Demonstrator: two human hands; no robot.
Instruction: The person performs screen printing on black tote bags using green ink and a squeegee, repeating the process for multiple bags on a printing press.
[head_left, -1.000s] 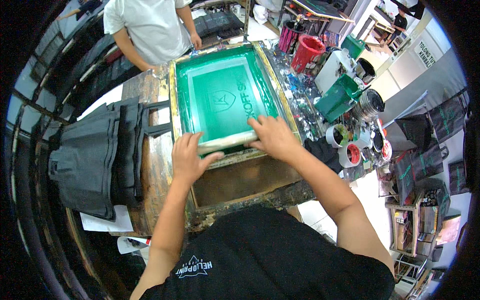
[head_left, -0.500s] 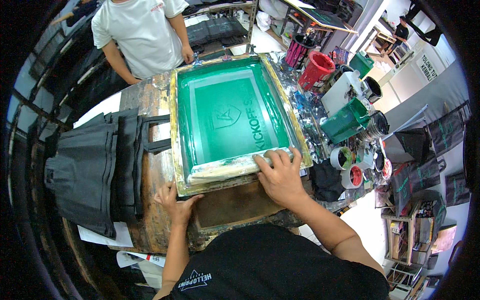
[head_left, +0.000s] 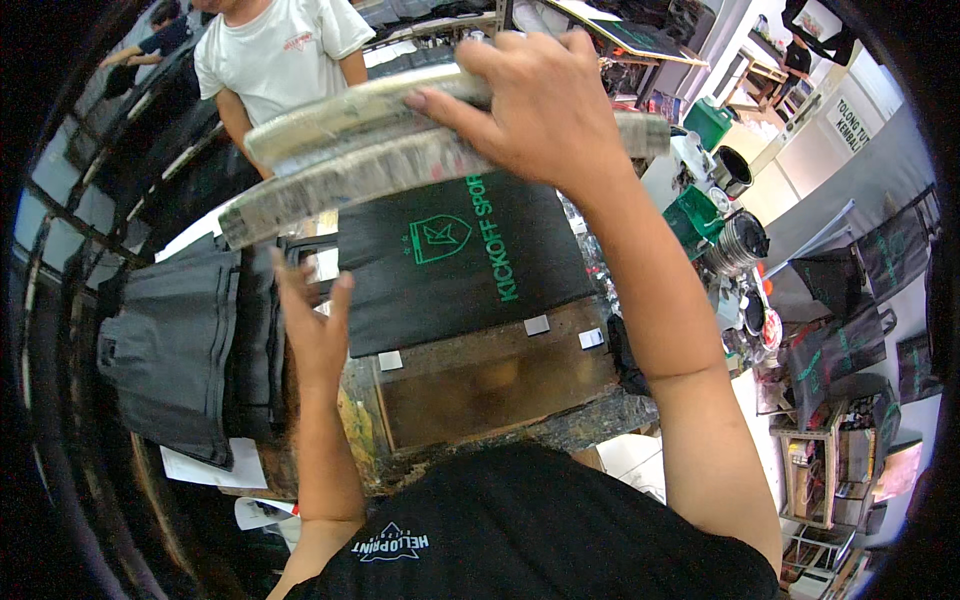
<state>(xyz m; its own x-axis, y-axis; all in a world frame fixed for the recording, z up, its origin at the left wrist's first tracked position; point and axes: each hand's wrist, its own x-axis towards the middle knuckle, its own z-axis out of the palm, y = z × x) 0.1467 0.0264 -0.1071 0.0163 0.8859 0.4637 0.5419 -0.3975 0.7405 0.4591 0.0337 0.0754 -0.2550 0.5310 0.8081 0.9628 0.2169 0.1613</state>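
The wooden-edged printing screen [head_left: 350, 192] is tilted up, its near edge raised high toward me. My right hand [head_left: 545, 110] is closed on that edge, thumb over a pale ledge along it. Beneath lies a black fabric bag [head_left: 390, 300] bearing a green printed crest and lettering. My left hand [head_left: 312, 310] is open with fingers apart, slightly blurred, near the bag's left edge and handles. Small pale squares [head_left: 390, 360] sit by the bag's near edge. The screen's mesh face is hidden from view.
Black bags are stacked [head_left: 170, 340] at the left of the worktable. A person in a white shirt [head_left: 280, 60] stands across it. At the right are a green container [head_left: 692, 215], a stack of dark tins [head_left: 738, 242] and paint-smeared pots. A brown board [head_left: 490, 405] lies in front of me.
The screen has swung up from lying flat, raised by my right hand, and the printed bag below is uncovered. My left hand has come off the screen's near left corner and moved farther forward.
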